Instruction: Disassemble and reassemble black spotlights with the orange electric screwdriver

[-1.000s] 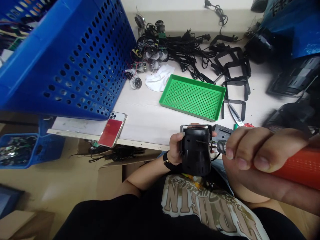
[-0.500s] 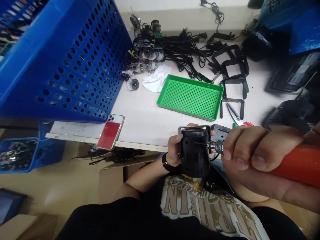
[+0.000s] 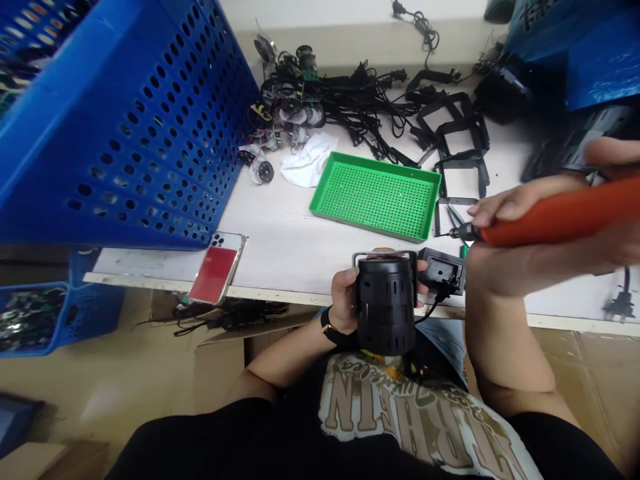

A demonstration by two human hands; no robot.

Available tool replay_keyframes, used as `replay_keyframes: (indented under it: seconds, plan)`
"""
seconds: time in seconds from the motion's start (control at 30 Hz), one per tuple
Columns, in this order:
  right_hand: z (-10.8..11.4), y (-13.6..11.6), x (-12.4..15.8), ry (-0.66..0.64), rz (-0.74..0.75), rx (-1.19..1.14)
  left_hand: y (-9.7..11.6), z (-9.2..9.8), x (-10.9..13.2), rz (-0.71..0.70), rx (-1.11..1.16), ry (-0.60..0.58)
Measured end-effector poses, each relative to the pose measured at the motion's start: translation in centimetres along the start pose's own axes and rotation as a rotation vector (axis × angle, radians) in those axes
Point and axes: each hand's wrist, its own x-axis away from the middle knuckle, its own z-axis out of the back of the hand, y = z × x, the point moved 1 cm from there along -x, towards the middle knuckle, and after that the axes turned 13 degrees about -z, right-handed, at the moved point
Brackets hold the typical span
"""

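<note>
My left hand is wrapped round a black cylindrical lamp housing with slots in its side, at the table's front edge. A U-shaped bracket spans the end of the housing. My right hand, a little blurred, grips an orange electric screwdriver. Its bit points left and stands clear of the housing, over the table. Right beside the housing lies a black boxy part with a black cord and plug on it.
Behind the housing lies a green perforated tray. Scissors, several U-shaped brackets and tangled black cords lie beyond. A big blue basket stands left, near a phone. More black lamps are at right.
My right hand has lifted the screwdriver off the housing's side, moving it up and away to the right. My left hand still holds the housing in nearly the same place.
</note>
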Motion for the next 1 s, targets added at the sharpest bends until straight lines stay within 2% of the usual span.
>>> replay_keyframes:
  seconds: [0.07, 0.13, 0.37, 0.43, 0.5, 0.53, 0.6, 0.63, 0.77, 0.87, 0.93, 1.0]
  plan:
    - [-0.9, 0.1, -0.9, 0.175, 0.180, 0.022, 0.0, -0.1, 0.0, 0.013, 0.012, -0.020]
    - [-1.3, 0.5, -1.7, 0.213, 0.242, 0.058, 0.1, -0.1, 0.0, 0.028, 0.024, -0.036]
    - [1.0, 1.6, -2.8, 0.021, -0.011, 0.285, 0.0, 0.3, 0.1, 0.028, 0.036, 0.003]
    - [1.6, 1.4, -2.3, 0.029, 0.042, 0.340, 0.0, 0.5, 0.2, 0.046, 0.033, 0.005]
    - [2.0, 1.0, -1.0, 0.099, 0.143, 0.394, 0.0, 0.8, 0.3, 0.064, 0.030, 0.026]
    - [2.2, 0.8, 0.0, 0.141, 0.192, 0.417, 0.0, 0.9, 0.3, 0.062, 0.027, 0.046]
    - [2.5, 0.5, 2.7, 0.178, 0.199, 0.452, 0.1, 1.0, 0.3, 0.023, 0.010, 0.100]
    - [2.6, 0.5, 4.4, 0.152, 0.163, 0.452, 0.1, 1.0, 0.3, 0.004, -0.005, 0.129]
    - [2.9, 1.2, 10.9, -0.106, -0.256, 0.439, 0.0, 1.2, -0.4, -0.046, -0.089, 0.316]
    - [2.9, 1.9, 14.0, -0.240, -0.420, 0.491, -0.5, 0.9, -1.0, -0.187, -0.119, 0.434]
    - [2.7, 2.3, 14.7, -0.288, -0.459, 0.546, -1.0, 0.2, -1.2, -0.268, -0.113, 0.420]
    - [2.4, 2.4, 14.6, -0.308, -0.453, 0.578, -1.5, -0.5, -1.2, -0.302, -0.108, 0.357]
